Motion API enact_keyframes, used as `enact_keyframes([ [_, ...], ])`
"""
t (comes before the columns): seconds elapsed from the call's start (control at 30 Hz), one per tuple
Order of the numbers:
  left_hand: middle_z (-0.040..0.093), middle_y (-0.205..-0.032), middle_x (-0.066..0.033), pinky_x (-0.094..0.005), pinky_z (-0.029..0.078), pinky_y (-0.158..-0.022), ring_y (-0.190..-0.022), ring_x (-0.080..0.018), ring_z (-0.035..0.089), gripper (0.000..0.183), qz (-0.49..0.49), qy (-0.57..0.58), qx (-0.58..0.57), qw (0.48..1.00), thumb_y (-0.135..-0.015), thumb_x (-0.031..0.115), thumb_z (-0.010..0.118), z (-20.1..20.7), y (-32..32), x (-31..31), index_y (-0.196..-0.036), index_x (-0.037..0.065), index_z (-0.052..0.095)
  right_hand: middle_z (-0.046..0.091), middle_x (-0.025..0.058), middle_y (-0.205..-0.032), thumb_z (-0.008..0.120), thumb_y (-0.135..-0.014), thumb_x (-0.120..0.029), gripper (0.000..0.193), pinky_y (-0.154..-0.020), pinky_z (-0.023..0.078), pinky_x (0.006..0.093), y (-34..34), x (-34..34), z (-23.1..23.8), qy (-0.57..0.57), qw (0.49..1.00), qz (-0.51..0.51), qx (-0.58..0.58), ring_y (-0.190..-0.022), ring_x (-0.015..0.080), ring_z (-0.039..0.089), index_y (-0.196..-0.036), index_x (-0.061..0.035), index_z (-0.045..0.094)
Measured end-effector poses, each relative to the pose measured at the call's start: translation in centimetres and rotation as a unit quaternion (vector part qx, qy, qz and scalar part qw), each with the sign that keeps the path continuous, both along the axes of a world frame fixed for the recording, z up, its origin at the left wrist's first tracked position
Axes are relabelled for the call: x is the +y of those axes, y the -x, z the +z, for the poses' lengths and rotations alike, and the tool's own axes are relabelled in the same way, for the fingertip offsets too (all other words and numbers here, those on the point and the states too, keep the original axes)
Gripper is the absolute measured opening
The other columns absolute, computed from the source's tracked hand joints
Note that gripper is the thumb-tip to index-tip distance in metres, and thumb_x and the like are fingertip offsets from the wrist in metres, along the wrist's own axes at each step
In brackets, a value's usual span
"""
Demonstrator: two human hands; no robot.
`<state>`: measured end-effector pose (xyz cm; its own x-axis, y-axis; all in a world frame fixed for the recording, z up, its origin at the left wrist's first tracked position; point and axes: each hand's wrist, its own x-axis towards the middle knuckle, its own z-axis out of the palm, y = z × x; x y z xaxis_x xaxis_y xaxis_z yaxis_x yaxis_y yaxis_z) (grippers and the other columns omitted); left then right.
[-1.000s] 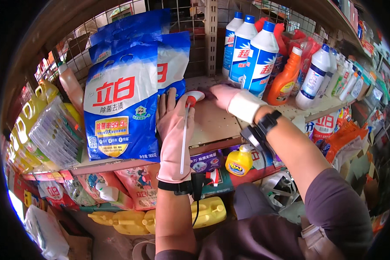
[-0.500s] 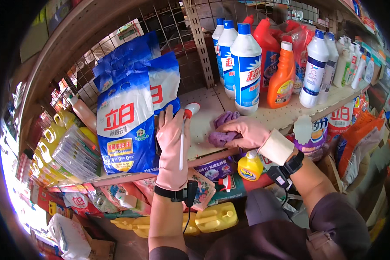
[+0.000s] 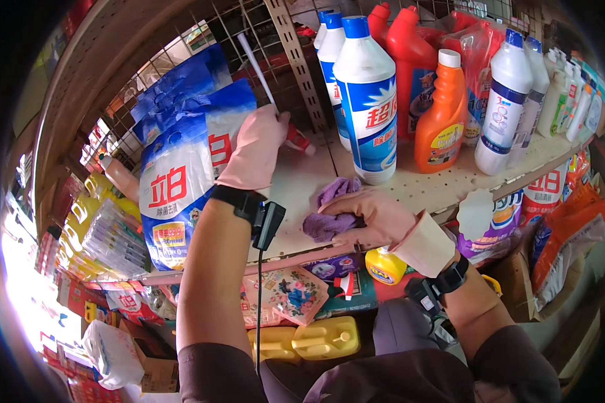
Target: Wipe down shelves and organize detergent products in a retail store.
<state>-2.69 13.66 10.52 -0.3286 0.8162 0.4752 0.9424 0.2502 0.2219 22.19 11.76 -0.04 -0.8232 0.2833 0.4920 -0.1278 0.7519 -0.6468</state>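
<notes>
My left hand (image 3: 254, 153), in a pale pink rubber glove, is closed round a long thin white rod (image 3: 257, 70) with a red-and-white head (image 3: 298, 140). I cannot make out exactly what kind of tool it is. The rod points up toward the wire back panel, its head low over the shelf. This hand is right beside the blue and white detergent bags (image 3: 175, 174). With my right hand (image 3: 376, 215), also gloved, I grip a bunched purple cloth (image 3: 332, 216) resting on the shelf board (image 3: 292, 201) near its front edge.
White-and-blue cleaner bottles (image 3: 366, 101), an orange bottle (image 3: 442, 117) and red bottles (image 3: 410, 64) stand beyond my right hand. A yellow bottle (image 3: 385, 266) is just below the shelf edge. Yellow jugs (image 3: 326, 338) lie lower down. A slotted metal post (image 3: 292, 54) rises behind.
My left hand has moved up and back along the detergent bags. The rod has swung from hanging down to pointing up. My right hand stays on the cloth, and the view has shifted slightly.
</notes>
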Motion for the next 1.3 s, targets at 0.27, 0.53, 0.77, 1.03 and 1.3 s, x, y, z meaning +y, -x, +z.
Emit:
enact_keyframes([
  [0.27, 0.063, -0.099, -0.0266, -0.0457, 0.047, -0.085, -0.098, -0.0418, 0.059, 0.039, 0.005, -0.007, 0.039, 0.999, -0.091, 0.037, 0.055, -0.9, -0.6, 4.6, -0.098, -0.001, 0.064, 0.065, 0.0194, -0.106, 0.077, -0.071, -0.022, 0.046, -0.088, 0.049, 0.0394, -0.2, 0.3, -0.4, 0.030, 0.998, 0.037, 0.046, -0.101, 0.0352, 0.062, -0.111, -0.0024, 0.064],
  [0.53, 0.060, -0.113, -0.0258, -0.0435, 0.043, -0.095, -0.111, -0.0403, 0.055, 0.044, -0.044, 0.063, 0.149, 0.986, -0.092, 0.040, 0.049, -1.6, 4.6, 6.4, -0.108, 0.002, 0.064, 0.067, 0.0169, -0.099, 0.077, -0.068, -0.011, 0.042, -0.081, 0.050, 0.0364, 1.3, -0.1, -0.5, 0.035, 0.993, 0.070, 0.090, -0.093, 0.0321, 0.065, -0.108, -0.0039, 0.066],
  [0.77, 0.066, -0.103, -0.0203, -0.0381, 0.050, -0.084, -0.098, -0.0342, 0.062, 0.038, -0.046, 0.108, -0.045, 0.992, -0.090, 0.032, 0.054, -2.2, -1.0, 1.9, -0.110, 0.000, 0.064, 0.065, 0.0052, -0.091, 0.072, -0.076, -0.007, 0.037, -0.070, 0.048, 0.0254, 0.4, -0.2, -1.1, 0.145, 0.984, 0.067, 0.073, -0.078, 0.0094, 0.056, -0.111, 0.0009, 0.063],
  [1.03, 0.068, -0.085, -0.0161, -0.0332, 0.050, -0.073, -0.083, -0.0252, 0.066, 0.040, -0.329, 0.012, 0.098, 0.939, -0.087, 0.034, 0.060, 0.0, -6.7, -11.8, -0.106, -0.001, 0.064, 0.067, 0.0060, -0.091, 0.074, -0.076, -0.006, 0.039, -0.068, 0.048, 0.0261, 0.4, -0.4, -1.5, 0.205, 0.977, 0.030, 0.046, -0.078, 0.0102, 0.057, -0.112, 0.0027, 0.062],
  [1.3, 0.069, -0.074, -0.0055, -0.0288, 0.051, -0.060, -0.064, -0.0168, 0.066, 0.018, -0.155, 0.089, -0.348, 0.920, -0.093, 0.016, 0.057, -18.0, -11.8, -18.9, -0.097, 0.003, 0.069, 0.067, 0.0144, -0.097, 0.079, -0.068, -0.019, 0.046, -0.081, 0.048, 0.0354, -0.1, 0.2, -0.7, 0.025, 0.999, -0.038, 0.024, -0.088, 0.0286, 0.064, -0.109, -0.0052, 0.065],
])
